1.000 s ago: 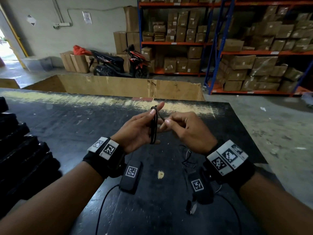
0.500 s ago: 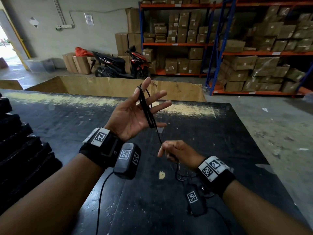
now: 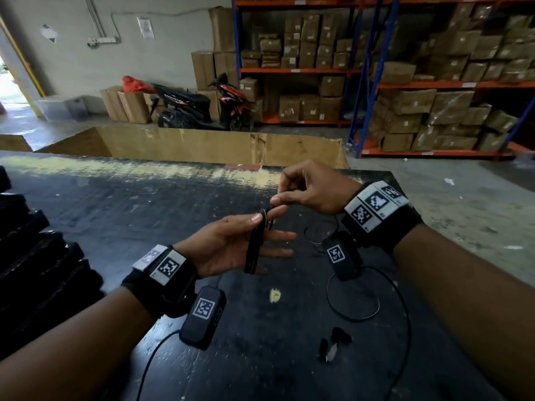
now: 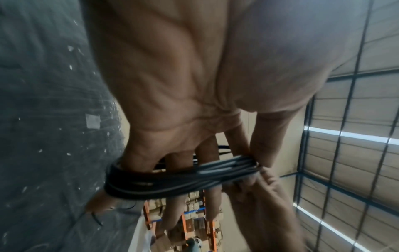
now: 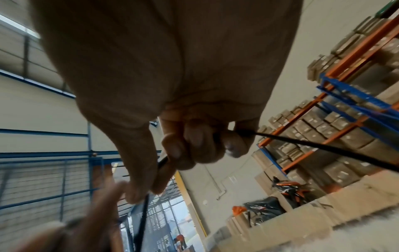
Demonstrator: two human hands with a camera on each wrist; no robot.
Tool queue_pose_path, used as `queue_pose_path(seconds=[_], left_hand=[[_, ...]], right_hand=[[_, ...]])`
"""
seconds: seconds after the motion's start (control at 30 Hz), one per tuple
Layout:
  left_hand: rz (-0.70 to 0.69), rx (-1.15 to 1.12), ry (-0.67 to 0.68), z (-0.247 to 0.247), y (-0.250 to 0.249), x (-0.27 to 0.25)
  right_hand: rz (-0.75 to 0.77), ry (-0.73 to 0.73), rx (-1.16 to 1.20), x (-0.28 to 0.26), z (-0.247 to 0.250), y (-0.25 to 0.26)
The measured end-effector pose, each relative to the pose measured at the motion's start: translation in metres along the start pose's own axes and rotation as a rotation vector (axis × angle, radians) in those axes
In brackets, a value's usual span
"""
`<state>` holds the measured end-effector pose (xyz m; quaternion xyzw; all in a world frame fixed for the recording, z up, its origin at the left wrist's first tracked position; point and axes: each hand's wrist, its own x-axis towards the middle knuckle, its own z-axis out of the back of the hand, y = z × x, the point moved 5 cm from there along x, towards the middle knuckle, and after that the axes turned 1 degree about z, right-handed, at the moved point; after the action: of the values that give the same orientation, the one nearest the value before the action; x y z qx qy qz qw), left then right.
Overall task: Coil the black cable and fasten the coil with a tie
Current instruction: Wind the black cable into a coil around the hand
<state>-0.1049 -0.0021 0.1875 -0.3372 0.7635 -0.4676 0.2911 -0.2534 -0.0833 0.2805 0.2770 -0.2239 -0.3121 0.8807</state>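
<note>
Black cable (image 3: 254, 250) coiled on L hand (image 3: 220, 250), over counter (image 3: 115, 215)
Strand btwn hands hidden by fingers. L thumb pins coil; R hand (image 3: 315, 192) pinches strand, now raised to coil top.

The thin black cable (image 3: 255, 246) hangs as a flattened, multi-loop coil around the left hand (image 3: 223, 247).

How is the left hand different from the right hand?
The left hand has straight, spread fingers; the right hand has curled fingers. The left hand carries the coil looped round its fingers, with the thumb pinning it; the right hand pinches just one loose strand. The left hand is nearer, with its palm showing; the right hand is above and beyond it. Both hold the same black cable.
</note>
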Motion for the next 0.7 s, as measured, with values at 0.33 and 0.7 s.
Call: queue_pose_path(seconds=[0.33, 0.7], left_hand=[[-0.103, -0.008, -0.261, 0.019, -0.008, 0.007], [-0.414, -0.191, -0.139, 0.027, -0.066, -0.008]], right_hand=[[-0.001, -0.198, -0.052, -0.017, -0.015, 0.025], [0.051, -0.071, 0.527, -0.051, -0.074, 0.015]])
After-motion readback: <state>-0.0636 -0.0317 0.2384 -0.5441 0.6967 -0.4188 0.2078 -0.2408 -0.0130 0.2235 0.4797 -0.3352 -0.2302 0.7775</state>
